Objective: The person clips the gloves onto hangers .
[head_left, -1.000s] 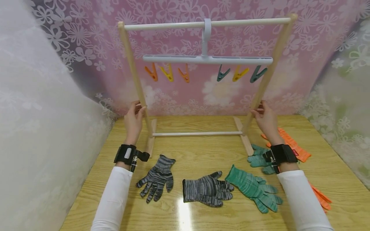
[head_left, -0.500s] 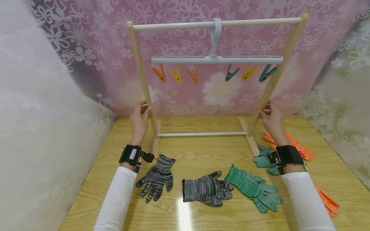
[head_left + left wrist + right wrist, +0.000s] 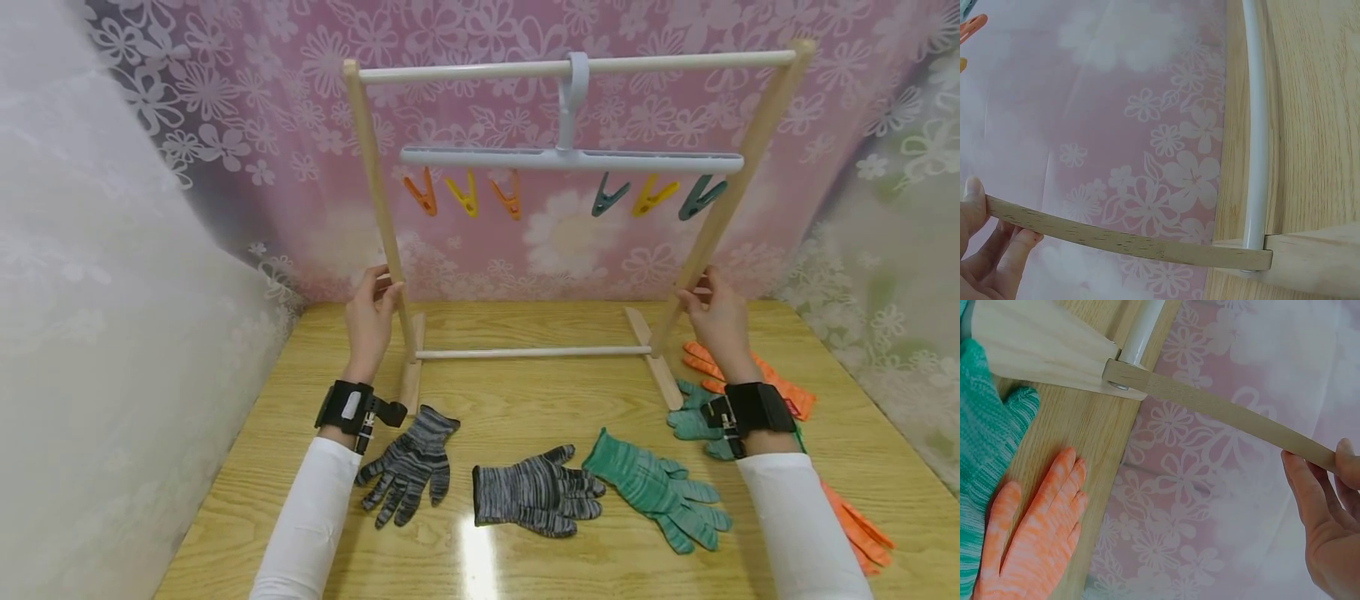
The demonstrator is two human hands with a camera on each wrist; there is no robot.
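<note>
A wooden drying rack (image 3: 378, 183) with white crossbars stands at the back of the table. My left hand (image 3: 371, 321) pinches its left post between thumb and fingers, seen close up as a wooden bar (image 3: 1104, 237) in the left wrist view. On the other side my right hand (image 3: 716, 321) pinches the right post (image 3: 1229, 419) at about the same height. From the top bar hangs a light grey hanger (image 3: 570, 158). Orange, yellow and dark green clothespins (image 3: 600, 200) dangle under it in two groups.
In front of the rack lie two grey-black striped gloves, one at left (image 3: 411, 467) and one in the middle (image 3: 536, 492). A green glove (image 3: 660, 492) lies right of them. More green and orange gloves (image 3: 783, 383) lie partly under the right forearm. Flowered curtains (image 3: 480, 250) surround the table.
The rack has shifted to the right across the table, with both hands moving along on its posts. The hanger and clothespins moved with it. The gloves in front stay nearly in place.
</note>
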